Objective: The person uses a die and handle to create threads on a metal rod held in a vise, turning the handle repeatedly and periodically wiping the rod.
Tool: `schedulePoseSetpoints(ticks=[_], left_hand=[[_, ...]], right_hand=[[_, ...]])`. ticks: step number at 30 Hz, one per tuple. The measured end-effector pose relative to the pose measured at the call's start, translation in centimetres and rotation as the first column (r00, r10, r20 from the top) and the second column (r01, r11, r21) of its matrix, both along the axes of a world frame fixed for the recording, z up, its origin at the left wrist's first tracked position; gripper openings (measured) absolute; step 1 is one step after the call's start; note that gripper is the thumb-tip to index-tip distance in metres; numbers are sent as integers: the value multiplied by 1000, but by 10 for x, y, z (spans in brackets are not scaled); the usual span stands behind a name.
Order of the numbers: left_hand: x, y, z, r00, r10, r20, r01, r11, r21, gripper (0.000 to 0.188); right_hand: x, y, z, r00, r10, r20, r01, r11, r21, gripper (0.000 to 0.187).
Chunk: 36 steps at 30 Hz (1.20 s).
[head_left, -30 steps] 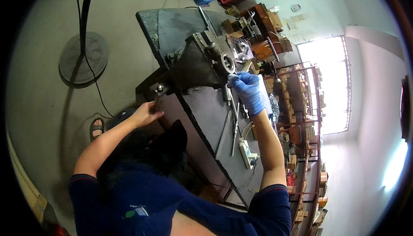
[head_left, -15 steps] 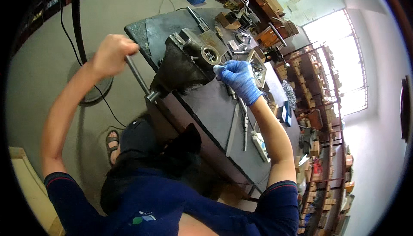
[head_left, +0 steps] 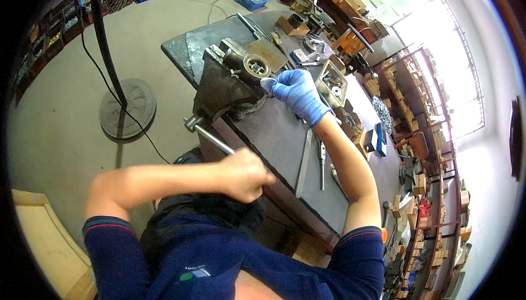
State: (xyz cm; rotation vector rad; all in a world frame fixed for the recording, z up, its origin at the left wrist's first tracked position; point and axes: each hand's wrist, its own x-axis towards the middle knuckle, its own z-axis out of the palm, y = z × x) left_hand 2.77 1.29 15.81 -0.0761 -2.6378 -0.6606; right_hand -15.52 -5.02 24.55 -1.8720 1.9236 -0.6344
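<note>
My bare left hand [head_left: 246, 175] is closed around the end of a steel vise handle [head_left: 215, 140], low in front of the bench. The handle passes through the screw head of a heavy bench vise [head_left: 223, 87] at the bench's edge. At the vise jaws sits a round metal housing [head_left: 256, 66] with an open, ribbed centre. My right hand [head_left: 296, 93], in a blue-and-white knit glove, has its fingers curled together at the housing's right edge. The glove hides exactly where they grip.
On the dark bench [head_left: 274, 136] lie a long flat file [head_left: 304, 163], a thin tool [head_left: 322, 166] and a tray of metal parts [head_left: 331, 84]. Shelves with boxes line the right wall. A round stand base [head_left: 127, 108] with a pole and cable stands on the floor to the left.
My left hand has swung the vise handle from pointing up and away down toward my body. The right hand stays by the housing. The whole view has shifted slightly.
</note>
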Motion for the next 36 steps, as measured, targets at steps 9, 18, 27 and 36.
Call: schedulePoseSetpoints(ticks=[9, 18, 27, 36], left_hand=[[-23, 21, -130, 969, 245, -34, -235, 870, -434, 13], [-7, -4, -101, 832, 547, -93, -550, 791, -267, 12], [-4, -9, -134, 844, 522, -127, -533, 784, -317, 11], [-8, -7, -145, 842, 493, -219, -539, 786, -302, 13]], right_hand=[[1, 7, 14, 998, 53, 37, -55, 996, 76, 28], [-39, 32, 18, 992, 122, 20, -124, 965, 233, 35], [-53, 44, 15, 995, 101, -9, -97, 977, 187, 30], [-77, 14, 9, 663, 373, -649, -429, 900, 80, 31]])
